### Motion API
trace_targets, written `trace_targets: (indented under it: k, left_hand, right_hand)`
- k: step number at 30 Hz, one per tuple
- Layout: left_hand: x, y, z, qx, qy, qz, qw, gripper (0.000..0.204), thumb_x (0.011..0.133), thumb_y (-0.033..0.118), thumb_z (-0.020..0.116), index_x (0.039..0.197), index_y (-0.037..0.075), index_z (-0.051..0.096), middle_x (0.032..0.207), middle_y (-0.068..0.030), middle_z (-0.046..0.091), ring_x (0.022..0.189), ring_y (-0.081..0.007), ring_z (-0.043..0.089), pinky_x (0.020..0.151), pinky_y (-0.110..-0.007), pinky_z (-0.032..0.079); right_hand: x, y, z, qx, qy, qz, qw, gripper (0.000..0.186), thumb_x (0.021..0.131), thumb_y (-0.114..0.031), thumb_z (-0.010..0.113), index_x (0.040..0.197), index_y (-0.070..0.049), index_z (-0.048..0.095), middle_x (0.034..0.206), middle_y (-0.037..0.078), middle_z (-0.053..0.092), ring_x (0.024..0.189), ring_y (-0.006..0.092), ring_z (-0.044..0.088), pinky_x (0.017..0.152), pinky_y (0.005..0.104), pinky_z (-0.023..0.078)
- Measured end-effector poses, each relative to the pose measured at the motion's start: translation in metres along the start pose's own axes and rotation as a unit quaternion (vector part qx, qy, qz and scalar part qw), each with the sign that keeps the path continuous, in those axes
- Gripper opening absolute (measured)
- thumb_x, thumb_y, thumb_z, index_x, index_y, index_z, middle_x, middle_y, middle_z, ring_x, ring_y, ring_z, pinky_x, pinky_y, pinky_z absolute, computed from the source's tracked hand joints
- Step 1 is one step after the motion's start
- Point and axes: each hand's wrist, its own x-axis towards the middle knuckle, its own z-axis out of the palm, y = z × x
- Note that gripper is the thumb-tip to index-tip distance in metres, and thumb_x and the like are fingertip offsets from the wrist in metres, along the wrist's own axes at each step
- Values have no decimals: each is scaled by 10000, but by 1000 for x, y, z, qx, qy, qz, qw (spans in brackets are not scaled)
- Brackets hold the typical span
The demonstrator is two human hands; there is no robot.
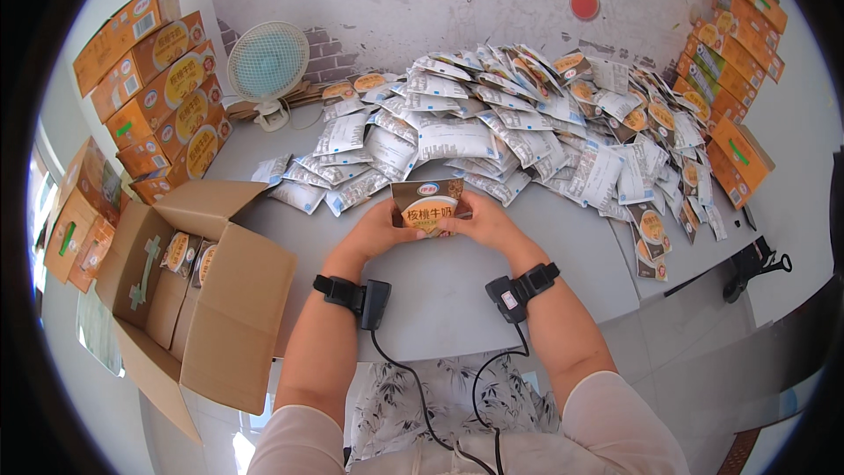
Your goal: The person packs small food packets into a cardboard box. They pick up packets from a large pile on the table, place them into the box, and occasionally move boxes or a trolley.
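Note:
A brown and cream milk pouch (427, 208) is held upright at the middle of the table, its printed front turned toward me. My left hand (381, 227) grips its left edge, thumb on the front near the bottom. On the opposite edge, my right hand (482, 222) grips it the same way. The fingers behind the pouch are hidden. Just beyond it lies a large heap of similar pouches (457, 136), most showing white backs with blue patches, some showing brown fronts at the right. Both wrists wear black straps with cabled devices.
An open cardboard box (237, 299) with a few pouches (181, 253) inside stands at the left. Orange cartons (167, 79) are stacked behind it, with more cartons (734, 44) at the far right. A small fan (268, 62) stands at the back left of the grey table (563, 277).

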Motion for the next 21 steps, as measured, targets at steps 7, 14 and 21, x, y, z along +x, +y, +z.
trace_targets:
  k: [7,14,21]
  left_hand:
    - [2,3,5,-27,24,-3,999,430,716,36,723,1091,-11,516,1014,-71,610,901,-134,588,775,-260,484]
    - [-2,17,9,-16,47,-23,998,382,734,49,714,1069,-9,541,949,-56,628,834,-112,593,720,-249,486]
    - [-1,15,9,-95,50,-11,994,356,749,81,703,1063,-4,559,938,-51,632,833,-111,588,759,-249,468]
  right_hand:
    - [1,3,8,63,-8,23,998,373,796,-126,668,1110,6,516,943,86,613,794,140,598,734,280,491]
    - [2,6,11,136,3,36,990,361,798,-145,667,1080,31,529,901,85,627,773,127,603,685,253,494]
    - [5,11,12,132,31,14,991,325,811,-182,661,1024,33,543,891,84,627,774,112,595,672,239,485]
